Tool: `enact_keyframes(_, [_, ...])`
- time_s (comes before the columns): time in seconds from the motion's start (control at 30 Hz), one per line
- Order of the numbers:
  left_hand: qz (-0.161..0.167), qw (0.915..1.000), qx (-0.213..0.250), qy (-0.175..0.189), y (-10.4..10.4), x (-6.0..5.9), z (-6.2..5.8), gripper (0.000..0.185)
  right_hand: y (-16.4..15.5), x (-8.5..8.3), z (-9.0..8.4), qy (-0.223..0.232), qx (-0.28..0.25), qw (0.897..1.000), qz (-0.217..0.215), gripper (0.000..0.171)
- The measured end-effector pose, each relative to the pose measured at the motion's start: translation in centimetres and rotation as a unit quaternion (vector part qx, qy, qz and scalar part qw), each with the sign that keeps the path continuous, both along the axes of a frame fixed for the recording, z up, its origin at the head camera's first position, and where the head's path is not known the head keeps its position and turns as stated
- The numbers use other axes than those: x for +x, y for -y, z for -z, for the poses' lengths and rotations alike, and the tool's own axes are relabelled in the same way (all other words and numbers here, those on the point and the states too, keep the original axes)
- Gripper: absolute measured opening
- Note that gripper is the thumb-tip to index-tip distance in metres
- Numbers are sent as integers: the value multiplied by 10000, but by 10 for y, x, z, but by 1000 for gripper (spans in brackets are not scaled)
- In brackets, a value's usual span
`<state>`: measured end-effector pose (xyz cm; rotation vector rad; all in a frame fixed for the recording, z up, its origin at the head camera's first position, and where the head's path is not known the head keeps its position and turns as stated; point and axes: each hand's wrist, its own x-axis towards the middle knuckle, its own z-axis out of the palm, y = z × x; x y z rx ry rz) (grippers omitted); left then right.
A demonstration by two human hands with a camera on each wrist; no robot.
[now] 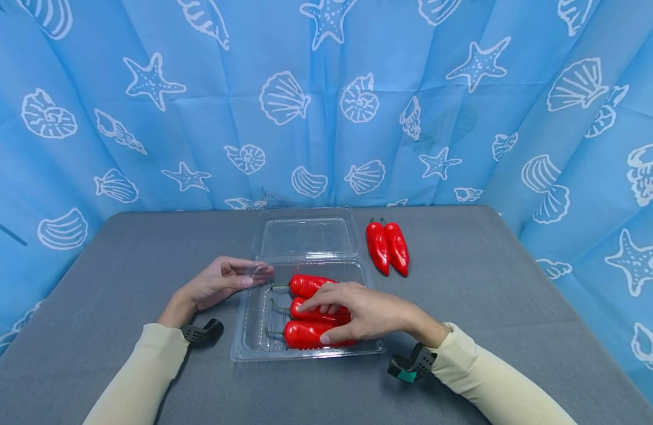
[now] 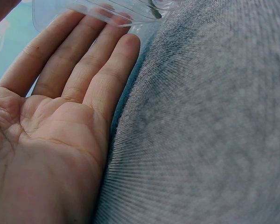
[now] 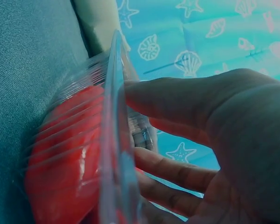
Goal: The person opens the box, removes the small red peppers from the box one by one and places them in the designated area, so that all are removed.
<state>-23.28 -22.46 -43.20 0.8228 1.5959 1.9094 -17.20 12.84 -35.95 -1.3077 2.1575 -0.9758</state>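
Observation:
A clear plastic clamshell container [image 1: 238,348] lies on the table with its lid [image 1: 307,236] folded back. Three red peppers lie side by side in it: a back pepper [image 1: 307,284], a middle pepper [image 1: 300,308] and a front pepper [image 1: 300,334], green stems to the left. My right hand [image 1: 366,310] reaches over the right rim, fingers over the middle pepper and thumb at the front one. Thumb and fingers stand apart in the right wrist view. At the container's left back corner my left hand [image 1: 225,280] has its fingers extended, fingertips [image 2: 95,23] seen through the plastic.
Two more red peppers, a left one [image 1: 378,248] and a right one [image 1: 397,248], lie together right of the lid. Grey cloth covers the table [image 1: 464,283]. A blue curtain [image 1: 326,130] with white shells and starfish hangs behind it.

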Motion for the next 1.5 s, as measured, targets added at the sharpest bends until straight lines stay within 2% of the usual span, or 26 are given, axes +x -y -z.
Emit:
enact_keyframes(0.37, [-44,10000,-25,30,0,0,-1,44,0,0,0,210,-22,9996,-197,58])
enact_keyframes(0.63, [-10,10000,-6,2,-1,-1,-1,43,1,1,-1,-99,114,9999,-68,55])
enact_keyframes(0.8, [-29,10000,-20,14,-1,-1,-1,44,1,2,-1,-105,227,9996,-136,52])
enact_keyframes(1.23, [4,9999,-68,-82,-1,1,-2,44,1,2,-1,258,894,9952,-314,53])
enact_keyframes(1.5, [-77,9998,-168,-124,1,0,0,44,3,2,2,494,1045,9930,-258,59])
